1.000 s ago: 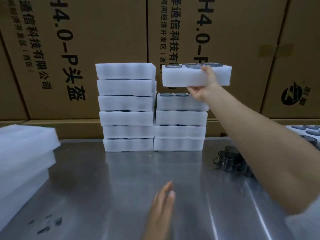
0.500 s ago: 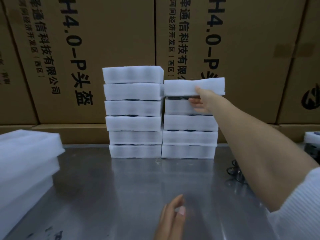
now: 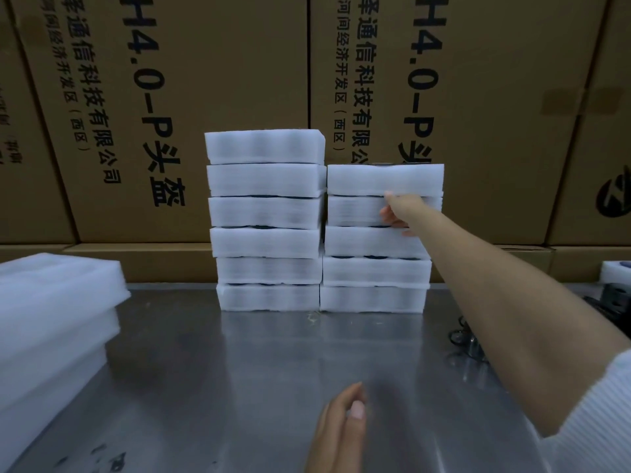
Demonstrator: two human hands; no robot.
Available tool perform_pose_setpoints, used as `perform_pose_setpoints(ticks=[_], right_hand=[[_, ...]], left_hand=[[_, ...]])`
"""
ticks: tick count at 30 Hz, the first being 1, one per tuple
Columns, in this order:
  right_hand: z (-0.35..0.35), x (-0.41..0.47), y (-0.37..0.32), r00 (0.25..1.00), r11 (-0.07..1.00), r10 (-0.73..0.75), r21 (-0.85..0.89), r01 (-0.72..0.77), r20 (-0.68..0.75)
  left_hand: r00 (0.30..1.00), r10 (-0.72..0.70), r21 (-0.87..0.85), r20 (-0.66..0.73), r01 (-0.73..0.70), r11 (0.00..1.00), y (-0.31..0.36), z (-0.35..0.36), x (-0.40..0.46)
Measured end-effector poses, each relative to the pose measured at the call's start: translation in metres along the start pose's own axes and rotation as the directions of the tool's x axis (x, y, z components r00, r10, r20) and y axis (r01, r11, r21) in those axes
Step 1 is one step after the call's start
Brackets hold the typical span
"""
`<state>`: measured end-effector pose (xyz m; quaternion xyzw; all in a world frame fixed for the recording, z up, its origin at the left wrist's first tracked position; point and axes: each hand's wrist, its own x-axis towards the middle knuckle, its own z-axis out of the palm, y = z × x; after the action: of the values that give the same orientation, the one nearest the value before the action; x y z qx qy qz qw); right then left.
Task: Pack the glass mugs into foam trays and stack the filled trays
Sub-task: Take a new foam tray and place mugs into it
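Observation:
Two stacks of several filled white foam trays stand at the back of the metal table. The left stack is one tray taller than the right stack. The top tray of the right stack lies flat on the tray below it. My right hand reaches to that stack; its thumb touches the top tray's lower front edge and its fingers hang loosely in front of the second tray. My left hand hovers low over the table's near side, fingers relaxed and empty. Dark glass mugs sit at the right, partly hidden by my forearm.
A pile of empty foam trays lies at the left edge. Another foam tray shows at the far right edge with more dark mugs below it. Large cardboard boxes form a wall behind the table.
My right hand has brought the filled tray down and left onto the right stack, where it now rests, and the grip has loosened. The left hand has stayed low near the table's front.

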<state>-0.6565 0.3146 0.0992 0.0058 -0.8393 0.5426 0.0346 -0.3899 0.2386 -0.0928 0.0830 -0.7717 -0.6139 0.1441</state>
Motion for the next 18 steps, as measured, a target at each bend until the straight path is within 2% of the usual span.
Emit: perform_pose_setpoints(ticks=[3,7,9,11,15,18], right_hand=[[0.005,-0.003,0.012,0.998,0.998,-0.064,0.025,0.064,0.014],[0.015,-0.029,0.033,0.966,0.976,-0.218,-0.019,0.217,-0.141],[0.026,-0.059,0.055,0.953,0.962,-0.271,0.001,0.274,-0.137],[0.038,-0.1,0.085,0.965,0.963,-0.258,0.071,0.261,-0.053],[0.052,-0.189,0.147,0.987,0.958,-0.122,0.273,0.089,0.103],[0.044,-0.24,0.171,0.987,0.951,-0.133,0.293,0.102,0.088]], left_hand=[[1.0,-0.015,-0.026,0.008,0.015,1.0,-0.001,0.002,0.002],[1.0,-0.018,-0.064,-0.008,0.018,0.998,0.003,0.001,-0.006],[1.0,-0.017,-0.085,-0.02,0.015,0.996,0.003,-0.001,-0.013],[1.0,0.005,-0.112,-0.026,-0.008,0.994,0.001,-0.003,-0.018],[0.994,0.044,-0.203,-0.105,-0.064,0.977,0.0,-0.005,-0.019],[0.985,0.021,-0.222,-0.17,-0.059,0.973,0.002,-0.008,-0.017]])
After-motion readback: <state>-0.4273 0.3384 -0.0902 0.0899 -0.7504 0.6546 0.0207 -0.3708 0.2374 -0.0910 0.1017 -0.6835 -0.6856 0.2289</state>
